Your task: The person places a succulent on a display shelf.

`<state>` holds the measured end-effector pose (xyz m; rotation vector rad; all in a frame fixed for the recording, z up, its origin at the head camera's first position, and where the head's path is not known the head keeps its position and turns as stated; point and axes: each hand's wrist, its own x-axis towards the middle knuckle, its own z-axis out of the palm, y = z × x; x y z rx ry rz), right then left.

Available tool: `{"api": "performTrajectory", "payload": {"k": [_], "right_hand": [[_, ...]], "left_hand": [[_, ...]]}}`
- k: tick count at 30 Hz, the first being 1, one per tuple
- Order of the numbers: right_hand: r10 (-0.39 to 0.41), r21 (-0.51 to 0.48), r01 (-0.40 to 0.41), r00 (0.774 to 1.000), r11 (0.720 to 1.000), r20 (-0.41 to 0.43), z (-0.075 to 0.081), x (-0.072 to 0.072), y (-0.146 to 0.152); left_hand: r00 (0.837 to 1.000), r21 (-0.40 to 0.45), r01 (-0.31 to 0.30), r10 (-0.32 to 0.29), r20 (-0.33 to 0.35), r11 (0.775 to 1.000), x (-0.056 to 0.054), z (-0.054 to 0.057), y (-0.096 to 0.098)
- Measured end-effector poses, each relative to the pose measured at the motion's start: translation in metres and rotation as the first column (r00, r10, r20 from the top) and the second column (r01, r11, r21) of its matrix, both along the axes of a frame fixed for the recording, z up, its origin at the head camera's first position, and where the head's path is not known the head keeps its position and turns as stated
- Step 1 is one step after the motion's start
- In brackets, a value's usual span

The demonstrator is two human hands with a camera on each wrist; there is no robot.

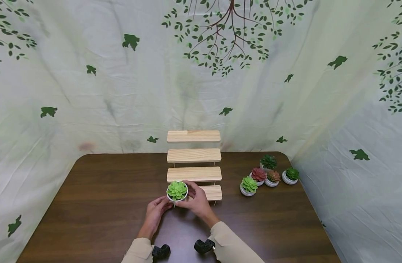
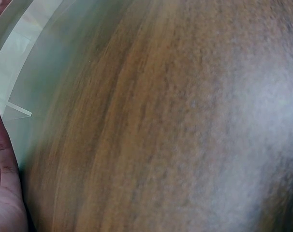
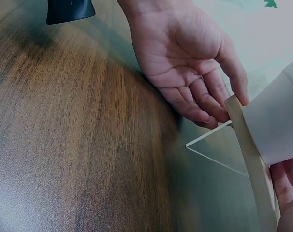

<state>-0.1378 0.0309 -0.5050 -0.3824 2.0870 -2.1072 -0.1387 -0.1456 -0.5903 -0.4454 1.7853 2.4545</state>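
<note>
A bright green potted succulent [image 1: 176, 190] in a white pot [image 3: 277, 116] stands at the left end of the lowest wooden shelf [image 1: 211, 192] of a four-step stand. My right hand [image 1: 197, 201] holds the pot from the right, thumb and fingers on either side. At the shelf's left end, my left hand [image 1: 156, 212] grips the board edge, thumb above and fingers below in the right wrist view. A thin clear bracket [image 3: 209, 134] shows under the board. In the left wrist view only part of the left hand [image 2: 6, 188] appears at the edge.
Several potted succulents stand in a group on the right of the dark wood table [image 1: 115, 204]: a light green one [image 1: 248, 185], a red one [image 1: 258, 175], a brownish one [image 1: 272, 177] and dark green ones [image 1: 268, 162]. A leaf-print curtain [image 1: 138, 91] hangs behind.
</note>
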Motion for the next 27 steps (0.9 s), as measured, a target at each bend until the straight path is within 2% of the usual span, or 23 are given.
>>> {"api": "performTrajectory", "payload": {"k": [16,27], "right_hand": [[-0.002,-0.01,0.002,1.0,1.0,-0.023,-0.004,0.001,0.004],[-0.019,-0.086,0.016,0.999,0.996,-0.041,-0.013,0.006,0.036]], "left_hand": [[1.0,0.0,0.019,-0.019,0.004,1.0,0.0,0.0,0.001],[1.0,-0.004,-0.004,0.004,0.013,1.0,-0.001,-0.001,0.001]]}}
